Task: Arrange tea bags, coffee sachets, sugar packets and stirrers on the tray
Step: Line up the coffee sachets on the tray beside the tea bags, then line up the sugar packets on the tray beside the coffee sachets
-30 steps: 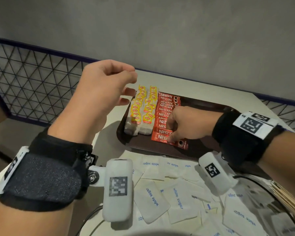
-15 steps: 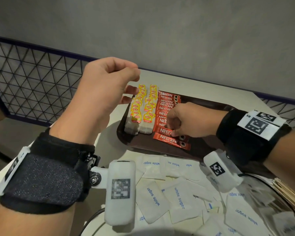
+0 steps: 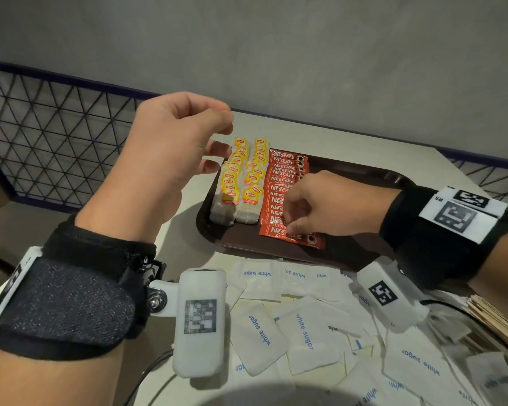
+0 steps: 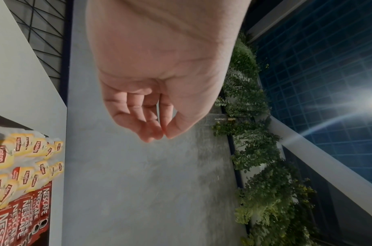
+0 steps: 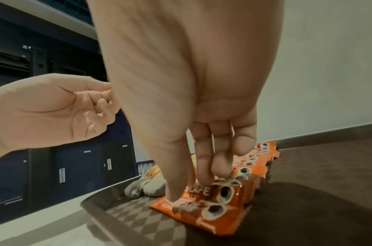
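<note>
"Lipton" on the tea bags (image 3: 248, 183), "NESCAFE CLASSIC" on the coffee sachets (image 3: 285, 168), "white sugar" on the sugar packets (image 3: 305, 332).

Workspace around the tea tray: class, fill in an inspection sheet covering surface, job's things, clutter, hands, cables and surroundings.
Surface: pale table.
Job's things: brown tray holds tea bags in two rows beside overlapping coffee sachets; sugar packets loose on table; stirrers at right edge.
Clutter: nothing seen.
Hands: left hand raised, loosely curled, empty; right hand fingertips on nearest sachets.
Cables: dark cable over packets.
Surroundings: grey wall, mesh railing.
</note>
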